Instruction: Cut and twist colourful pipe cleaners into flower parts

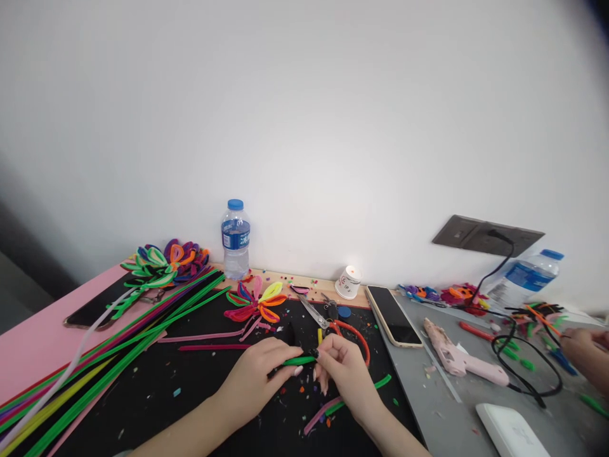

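Between my two hands is a short green pipe cleaner piece (299, 360), with something small and dark at its right end. My left hand (259, 371) pinches its left part between thumb and fingers. The fingertips of my right hand (345, 374) are closed at its right end, by the dark bit. Just beyond my hands lie scissors with orange handles (354, 330), their blades pointing up and left. A multicoloured pipe cleaner flower (255, 301) lies behind my left hand. Pink and green pipe cleaner pieces (328, 409) lie below my right hand.
Long pipe cleaners (128, 343) fill the left side near more finished flowers (171, 263). A water bottle (236, 241), paper cup (349, 282) and phone (394, 315) stand or lie behind. Right are a glue gun (461, 358), its cord, and another person's hand (587, 352).
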`<state>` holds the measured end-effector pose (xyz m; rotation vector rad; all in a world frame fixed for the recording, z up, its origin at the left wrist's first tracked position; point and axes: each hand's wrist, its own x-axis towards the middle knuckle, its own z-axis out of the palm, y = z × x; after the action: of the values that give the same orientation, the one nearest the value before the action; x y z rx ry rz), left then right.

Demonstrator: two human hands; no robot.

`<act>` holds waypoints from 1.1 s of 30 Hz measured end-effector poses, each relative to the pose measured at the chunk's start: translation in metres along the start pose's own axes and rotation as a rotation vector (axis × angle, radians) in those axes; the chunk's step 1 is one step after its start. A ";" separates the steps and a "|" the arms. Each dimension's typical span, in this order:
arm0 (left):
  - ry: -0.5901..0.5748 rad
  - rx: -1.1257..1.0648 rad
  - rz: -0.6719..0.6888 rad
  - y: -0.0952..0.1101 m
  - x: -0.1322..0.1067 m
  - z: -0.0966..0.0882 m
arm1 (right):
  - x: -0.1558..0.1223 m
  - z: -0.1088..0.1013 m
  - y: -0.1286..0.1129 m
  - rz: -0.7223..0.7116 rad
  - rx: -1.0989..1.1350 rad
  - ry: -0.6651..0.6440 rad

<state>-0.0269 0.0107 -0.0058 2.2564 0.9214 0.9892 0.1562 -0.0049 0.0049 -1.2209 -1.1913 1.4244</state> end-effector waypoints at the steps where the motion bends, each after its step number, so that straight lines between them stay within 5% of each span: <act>1: -0.035 0.020 0.012 0.000 0.000 0.000 | -0.001 0.001 0.001 -0.023 -0.065 0.006; 12: -0.307 0.042 0.052 0.012 -0.003 0.001 | -0.016 0.009 0.007 -0.264 -0.556 -0.032; 20: -0.306 -0.033 0.056 0.011 -0.003 0.004 | -0.016 0.007 -0.002 -0.243 -0.607 -0.095; 33: -0.326 -0.225 -0.096 0.019 0.001 0.003 | -0.017 0.003 -0.004 -0.447 -0.868 -0.296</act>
<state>-0.0167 -0.0013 0.0058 2.0808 0.7287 0.6231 0.1554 -0.0211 0.0111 -1.1784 -2.2635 0.7582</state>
